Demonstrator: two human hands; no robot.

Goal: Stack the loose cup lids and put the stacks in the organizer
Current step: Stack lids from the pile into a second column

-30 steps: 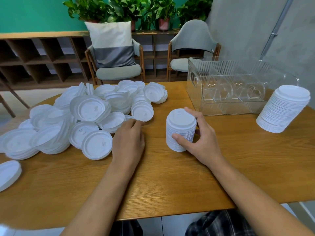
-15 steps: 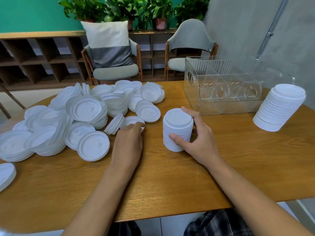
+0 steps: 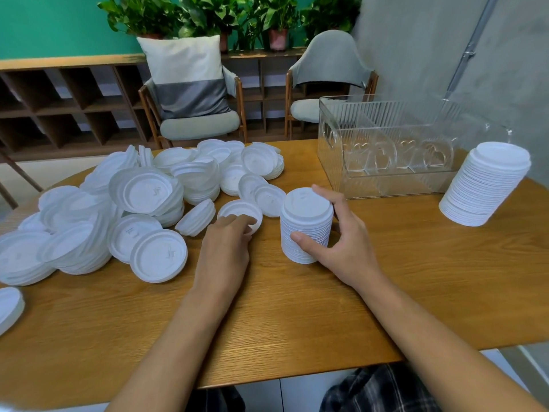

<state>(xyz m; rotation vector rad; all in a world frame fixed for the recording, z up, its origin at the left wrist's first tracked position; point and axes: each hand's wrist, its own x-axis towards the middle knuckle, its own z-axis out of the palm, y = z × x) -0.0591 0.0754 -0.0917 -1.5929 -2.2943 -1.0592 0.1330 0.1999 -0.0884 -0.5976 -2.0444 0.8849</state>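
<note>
A heap of loose white cup lids (image 3: 142,203) covers the left half of the wooden table (image 3: 297,307). My right hand (image 3: 341,245) grips an upright stack of small lids (image 3: 306,224) at the table's middle, thumb in front and fingers behind. My left hand (image 3: 225,245) rests just left of it, its fingertips on the near rim of a single upturned lid (image 3: 237,211) that lies flat on the table. The clear ribbed organizer (image 3: 386,144) stands at the back right with nothing in its compartments. A taller stack of larger lids (image 3: 487,185) leans beside the organizer's right end.
One separate lid (image 3: 9,307) lies at the table's left edge. Two chairs (image 3: 193,114) stand behind the table, with shelving and potted plants along the green wall. Bare wood shows in front of my hands and between the small stack and the tall stack.
My left hand has drawn a single lid out of the heap toward the small stack. A few lids near it have shifted. My right hand keeps its hold on the stack.
</note>
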